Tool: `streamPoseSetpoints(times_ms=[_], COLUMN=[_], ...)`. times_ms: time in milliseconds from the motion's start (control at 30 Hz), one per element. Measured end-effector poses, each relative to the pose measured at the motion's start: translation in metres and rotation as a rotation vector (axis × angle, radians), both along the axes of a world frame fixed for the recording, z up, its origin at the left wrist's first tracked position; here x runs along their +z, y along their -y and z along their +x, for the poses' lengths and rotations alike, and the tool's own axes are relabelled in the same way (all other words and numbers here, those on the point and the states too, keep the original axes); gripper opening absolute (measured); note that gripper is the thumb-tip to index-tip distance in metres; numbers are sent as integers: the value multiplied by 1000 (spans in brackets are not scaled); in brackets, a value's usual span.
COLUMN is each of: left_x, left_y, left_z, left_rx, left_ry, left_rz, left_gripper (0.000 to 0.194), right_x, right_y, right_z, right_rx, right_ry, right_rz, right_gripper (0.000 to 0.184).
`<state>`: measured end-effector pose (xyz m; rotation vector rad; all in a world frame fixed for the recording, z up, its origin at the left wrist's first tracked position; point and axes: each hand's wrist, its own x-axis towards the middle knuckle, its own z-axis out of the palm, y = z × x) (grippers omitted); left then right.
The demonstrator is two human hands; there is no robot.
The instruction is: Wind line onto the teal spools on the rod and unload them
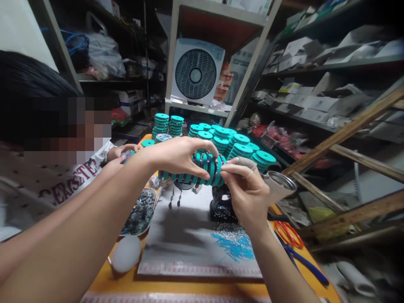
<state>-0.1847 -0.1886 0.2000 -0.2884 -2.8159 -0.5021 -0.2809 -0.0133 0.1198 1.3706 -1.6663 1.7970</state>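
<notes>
My left hand (178, 155) is wrapped round a horizontal row of teal spools (202, 170) threaded side by side, held above the mat. My right hand (244, 185) pinches the right end of that row, fingertips closed at the last spool (218, 170); one finger wears a bandage. Small metal pendants (175, 198) hang under the row. Below sits a black device (222, 208) on a grey mat (189, 244), with a patch of blue and silver bits (235, 242).
Stacks of teal spools (221, 141) stand at the back of the orange table (176, 290). A tray of metal parts (140, 212) lies left, scissors (288, 233) and a metal cup (279, 183) right. Another person (47, 168) sits at left. Shelves and a fan (196, 72) behind.
</notes>
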Motion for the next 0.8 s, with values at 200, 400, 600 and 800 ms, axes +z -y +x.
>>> streamPoseSetpoints(times_ms=[200,400,600,800], left_x=[0,-1,-1,-3], left_y=[0,0,-1,1], left_z=[1,1,2,5], left_rx=[9,1,2,-20], left_ry=[6,-4,-20,-38], left_rz=[-18,-28,-29,1], left_gripper=[44,44,44,49], right_x=[-2,-2,4,11], right_y=[-3,-4,-8,-14], right_z=[0,-3,-2,-7], right_rx=[-43,-63,-160,-66], right_ry=[-91,-155,-318,-332], right_rz=[29,68,152,228], right_gripper=[13,14,14,14])
